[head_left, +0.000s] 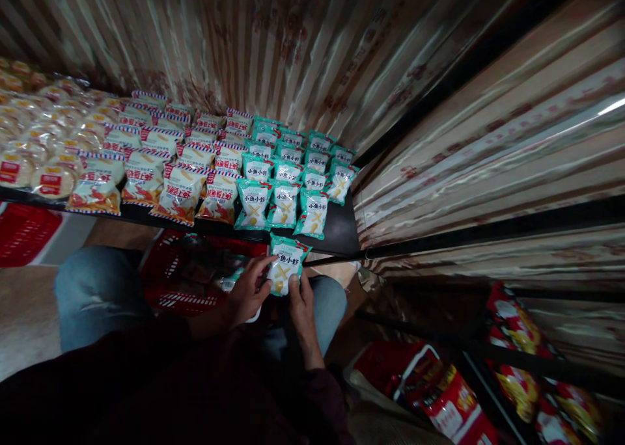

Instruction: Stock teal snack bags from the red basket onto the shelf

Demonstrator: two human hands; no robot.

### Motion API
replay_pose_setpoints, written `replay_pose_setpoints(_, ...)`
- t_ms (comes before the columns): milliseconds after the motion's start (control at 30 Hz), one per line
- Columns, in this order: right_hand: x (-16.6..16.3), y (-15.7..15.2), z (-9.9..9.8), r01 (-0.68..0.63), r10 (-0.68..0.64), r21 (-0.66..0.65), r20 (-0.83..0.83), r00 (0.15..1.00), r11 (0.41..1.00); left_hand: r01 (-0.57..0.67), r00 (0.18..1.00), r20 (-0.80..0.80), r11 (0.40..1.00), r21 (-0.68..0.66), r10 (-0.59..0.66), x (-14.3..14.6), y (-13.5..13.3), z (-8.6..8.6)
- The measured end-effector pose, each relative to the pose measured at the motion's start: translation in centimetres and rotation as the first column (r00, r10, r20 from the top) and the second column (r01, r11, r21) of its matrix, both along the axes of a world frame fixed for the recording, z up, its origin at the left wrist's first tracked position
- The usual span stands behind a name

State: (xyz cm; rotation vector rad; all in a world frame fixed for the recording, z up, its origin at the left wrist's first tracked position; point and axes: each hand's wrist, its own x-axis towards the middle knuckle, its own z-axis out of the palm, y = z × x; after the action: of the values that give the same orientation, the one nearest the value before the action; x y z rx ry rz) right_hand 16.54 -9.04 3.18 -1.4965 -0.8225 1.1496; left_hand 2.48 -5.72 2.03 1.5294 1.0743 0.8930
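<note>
A teal and white snack bag (287, 263) is held upright in front of me, just below the shelf's front edge. My right hand (301, 298) grips its lower right side, the thumb lying on the front. On the left side, my left hand (251, 287) has its fingers against the same bag, the index finger across its front. Rows of matching teal bags (312, 212) stand on the dark shelf (336, 227) beyond. Beside them on the left are several striped-edge snack bags (180, 191) with red lettering.
Round packaged pastries (53, 179) fill the shelf's left part. Below the shelf, a red basket (166, 263) between my knees contains dim packages. Another red basket (29, 233) is at far left. Red snack bags (452, 403) lie lower right. A pleated curtain (469, 146) and black frame bars surround the shelf.
</note>
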Motion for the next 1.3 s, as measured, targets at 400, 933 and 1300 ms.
replay_pose_setpoints(400,3.8,0.7,-1.1,0.193,-0.204,0.083,0.164,0.965,0.978,0.015,1.000,-0.008,0.995,0.097,-0.014,4.4,1.3,1.3)
replay_pose_setpoints(933,10.9,4.9,-0.3,0.396,-0.422,0.146,0.335,0.842,0.906,0.138,0.989,-0.074,0.984,0.114,-0.131,12.4,4.6,3.8)
replay_pose_setpoints(1300,13.6,8.8,0.4,0.340,-0.401,0.219,0.379,0.834,0.914,0.154,0.987,-0.058,0.985,0.072,-0.150,17.4,7.9,4.1)
